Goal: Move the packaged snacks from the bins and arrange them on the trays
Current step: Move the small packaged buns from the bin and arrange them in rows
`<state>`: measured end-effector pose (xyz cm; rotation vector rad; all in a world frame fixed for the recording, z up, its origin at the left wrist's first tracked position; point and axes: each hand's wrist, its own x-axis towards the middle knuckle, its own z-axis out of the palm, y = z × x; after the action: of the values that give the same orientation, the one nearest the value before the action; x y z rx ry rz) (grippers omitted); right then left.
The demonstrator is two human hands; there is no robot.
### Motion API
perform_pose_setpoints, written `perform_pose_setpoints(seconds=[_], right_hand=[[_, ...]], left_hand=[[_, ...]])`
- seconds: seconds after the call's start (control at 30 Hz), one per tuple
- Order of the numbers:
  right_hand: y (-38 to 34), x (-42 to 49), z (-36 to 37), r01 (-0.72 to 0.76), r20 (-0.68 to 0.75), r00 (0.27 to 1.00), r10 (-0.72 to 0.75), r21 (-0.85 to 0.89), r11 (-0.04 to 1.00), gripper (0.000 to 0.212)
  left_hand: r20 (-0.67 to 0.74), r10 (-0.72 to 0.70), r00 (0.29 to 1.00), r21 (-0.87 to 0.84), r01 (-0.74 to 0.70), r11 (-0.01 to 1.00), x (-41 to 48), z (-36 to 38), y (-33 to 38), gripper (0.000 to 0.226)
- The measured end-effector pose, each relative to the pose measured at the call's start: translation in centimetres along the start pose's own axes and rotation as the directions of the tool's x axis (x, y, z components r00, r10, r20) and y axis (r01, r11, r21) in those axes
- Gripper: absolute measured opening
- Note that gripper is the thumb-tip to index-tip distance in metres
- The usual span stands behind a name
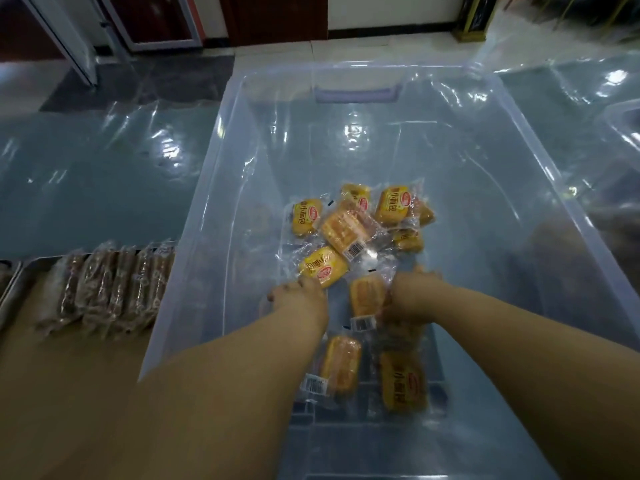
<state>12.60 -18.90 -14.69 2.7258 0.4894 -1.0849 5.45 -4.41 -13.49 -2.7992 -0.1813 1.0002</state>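
Observation:
Both my arms reach down into a large clear plastic bin (214, 188). On its floor lie several small yellow bread packets in clear wrappers. My left hand (299, 299) touches the near edge of a yellow-labelled packet (323, 266), fingers curled over its wrapper. My right hand (410, 299) grips a packet with its bread side up (367, 294), fingers wrapped along its right edge. More packets sit beyond in a loose heap (346, 226). Two others lie nearer me, one pale (341, 363) and one labelled (403, 381).
At the left, a metal tray (20, 282) holds a row of brown packaged snacks (110, 289). Clear plastic sheeting covers the table (86, 174). Another clear bin's rim (623, 119) shows at the right edge.

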Motion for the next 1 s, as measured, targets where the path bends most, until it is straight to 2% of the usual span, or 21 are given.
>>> perform_pose_setpoints(seconds=[0.1, 0.23, 0.33, 0.4, 0.47, 0.53, 0.6, 0.63, 0.67, 0.77, 0.83, 0.93, 1.0], right_hand=[[-0.3, -0.2, -0.2, -0.007, -0.019, 1.000, 0.009, 0.127, 0.992, 0.047], [-0.5, -0.2, -0.5, 0.042, 0.008, 0.999, -0.045, 0.188, 0.981, 0.033], [-0.4, -0.4, -1.1, 0.029, -0.009, 1.000, -0.028, 0.220, 0.975, 0.040], [-0.4, -0.9, -1.8, 0.026, -0.031, 0.999, -0.021, 0.183, 0.983, 0.045], [-0.2, -1.0, -2.4, 0.052, -0.067, 0.997, -0.046, 0.090, 0.995, 0.041], [0.0, -1.0, -3.1, 0.074, -0.082, 0.994, -0.072, 0.022, 0.997, 0.031], [0.1, -1.0, -4.0, 0.081, -0.098, 0.992, -0.085, -0.037, 0.996, 0.021], [0.1, -0.9, -4.5, 0.082, -0.111, 0.990, -0.089, -0.064, 0.995, 0.016], [0.1, -1.0, -4.9, 0.081, -0.123, 0.988, -0.091, -0.081, 0.993, 0.012], [0.1, -1.0, -5.8, 0.083, -0.152, 0.984, -0.097, -0.096, 0.992, 0.010], [0.0, -1.1, -6.1, 0.087, -0.155, 0.983, -0.100, -0.094, 0.992, 0.010], [-0.3, -1.4, -6.5, 0.095, -0.145, 0.984, -0.108, -0.089, 0.991, 0.011], [-0.4, -1.7, -6.8, 0.094, -0.135, 0.985, -0.105, -0.084, 0.992, 0.014]], left_hand=[[0.003, -0.012, 1.000, 0.060, 0.012, 0.998, 0.1, 0.0, 0.0, 0.063], [0.088, -0.007, 0.996, 0.062, 0.002, 0.998, -0.2, 0.3, 0.2, 0.078], [0.116, -0.018, 0.993, 0.068, 0.010, 0.998, -0.3, 0.4, 0.5, 0.069], [0.137, -0.015, 0.990, 0.053, 0.008, 0.999, -0.2, 0.0, 0.6, 0.067], [0.175, 0.026, 0.984, 0.071, -0.038, 0.997, 0.2, 0.1, 0.7, 0.065], [0.211, 0.146, 0.967, 0.249, -0.197, 0.948, 0.0, 0.1, 0.0, 0.058], [0.233, 0.194, 0.953, 0.235, -0.249, 0.940, -0.1, -0.7, 0.0, 0.052], [0.258, 0.225, 0.939, 0.306, -0.301, 0.903, -0.4, -1.0, -0.1, 0.051], [0.240, 0.228, 0.944, 0.354, -0.304, 0.884, -0.5, -1.4, 0.1, 0.052], [0.142, 0.108, 0.984, 0.211, -0.136, 0.968, -0.8, -2.6, 0.1, 0.058], [0.097, 0.081, 0.992, 0.123, -0.093, 0.988, -1.4, -2.9, -0.5, 0.059], [-0.033, 0.120, 0.992, 0.061, -0.118, 0.991, -2.8, -3.8, -0.7, 0.051], [-0.062, 0.191, 0.980, 0.081, -0.186, 0.979, -3.6, -4.5, -0.7, 0.059]])
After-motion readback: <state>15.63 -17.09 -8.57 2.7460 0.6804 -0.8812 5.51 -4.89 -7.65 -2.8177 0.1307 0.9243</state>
